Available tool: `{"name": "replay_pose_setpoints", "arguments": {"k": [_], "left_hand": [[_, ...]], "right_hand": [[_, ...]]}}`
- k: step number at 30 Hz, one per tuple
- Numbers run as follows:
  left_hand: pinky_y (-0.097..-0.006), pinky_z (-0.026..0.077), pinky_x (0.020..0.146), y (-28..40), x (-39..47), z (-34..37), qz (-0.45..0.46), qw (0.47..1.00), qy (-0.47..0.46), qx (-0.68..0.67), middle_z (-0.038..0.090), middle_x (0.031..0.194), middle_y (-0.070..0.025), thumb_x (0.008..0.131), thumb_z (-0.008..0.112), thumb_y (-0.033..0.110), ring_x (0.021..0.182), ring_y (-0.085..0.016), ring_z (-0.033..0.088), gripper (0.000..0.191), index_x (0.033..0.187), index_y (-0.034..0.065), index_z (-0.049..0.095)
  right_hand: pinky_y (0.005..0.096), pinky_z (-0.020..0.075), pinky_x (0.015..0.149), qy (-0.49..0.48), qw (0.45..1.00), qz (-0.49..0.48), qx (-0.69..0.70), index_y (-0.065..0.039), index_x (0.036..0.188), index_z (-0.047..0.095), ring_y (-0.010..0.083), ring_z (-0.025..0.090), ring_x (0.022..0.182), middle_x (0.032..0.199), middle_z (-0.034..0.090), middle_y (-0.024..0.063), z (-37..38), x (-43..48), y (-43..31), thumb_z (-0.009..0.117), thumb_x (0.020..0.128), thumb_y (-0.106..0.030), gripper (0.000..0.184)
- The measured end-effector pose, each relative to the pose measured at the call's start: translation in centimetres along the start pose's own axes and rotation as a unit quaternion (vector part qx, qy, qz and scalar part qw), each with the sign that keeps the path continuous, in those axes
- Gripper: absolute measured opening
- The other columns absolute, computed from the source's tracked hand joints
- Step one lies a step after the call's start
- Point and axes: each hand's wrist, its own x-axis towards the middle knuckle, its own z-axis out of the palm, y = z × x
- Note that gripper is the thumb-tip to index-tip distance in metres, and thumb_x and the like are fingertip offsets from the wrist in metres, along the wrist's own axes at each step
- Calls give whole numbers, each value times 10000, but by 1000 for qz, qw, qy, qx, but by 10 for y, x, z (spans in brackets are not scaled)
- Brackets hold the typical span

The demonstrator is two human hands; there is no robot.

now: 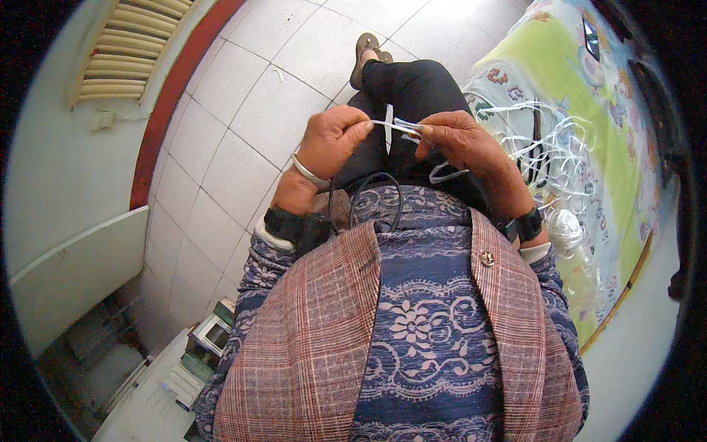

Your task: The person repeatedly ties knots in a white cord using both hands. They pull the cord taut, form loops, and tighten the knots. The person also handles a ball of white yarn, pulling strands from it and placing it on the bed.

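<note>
My left hand pinches one end of a narrow white strip between thumb and forefinger. The strip runs across above my lap to my right hand, whose thumb and fingers grip it along with a short folded piece. Below the right hand a pale loop hangs; whether it joins the same strip I cannot tell. Another white strip lies lengthwise on my black trousers, between the hands. My right palm and curled fingers are partly hidden.
On the patterned bed sheet to my right lie a tangle of white strips, a ball of white cord, clear plastic and a phone. Tiled floor and a wall radiator are at left.
</note>
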Motion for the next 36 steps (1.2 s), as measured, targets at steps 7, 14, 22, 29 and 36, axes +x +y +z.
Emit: {"name": "replay_pose_setpoints", "arguments": {"k": [7,14,22,29,36], "left_hand": [[-309,483,650,-7,-6,-12,-39,997,-31,59,632,837,-109,787,654,118,728,-200,601,193,930,-11,637],[-375,500,771,13,14,-3,-7,975,-112,190,610,1094,-167,758,628,149,920,-308,622,376,1110,20,596],[-308,519,658,20,21,-3,-90,992,-84,19,657,987,-117,848,581,166,837,-195,639,338,1150,14,587],[-212,412,446,9,12,22,-220,944,-146,-196,611,685,-27,891,571,217,514,-80,525,211,946,29,649],[-221,434,560,1,2,23,-216,933,-155,-243,617,691,-7,854,629,190,629,-81,550,182,877,16,675]], "right_hand": [[196,312,417,13,999,-28,-10,-21,961,663,41,426,486,647,564,-2,2,-2,10,603,893,-216,215],[267,438,571,43,957,-186,-220,30,934,644,125,525,627,691,587,61,13,14,9,600,877,-137,182],[408,486,656,90,894,-279,-339,-29,884,634,383,608,772,823,615,209,18,18,7,566,847,-156,149],[378,489,674,62,890,-297,-341,-18,910,642,345,608,770,829,613,167,11,10,4,582,839,-132,147],[350,479,716,69,912,-265,-305,-3,868,630,312,597,788,823,606,153,5,5,3,600,826,-125,133]]}}
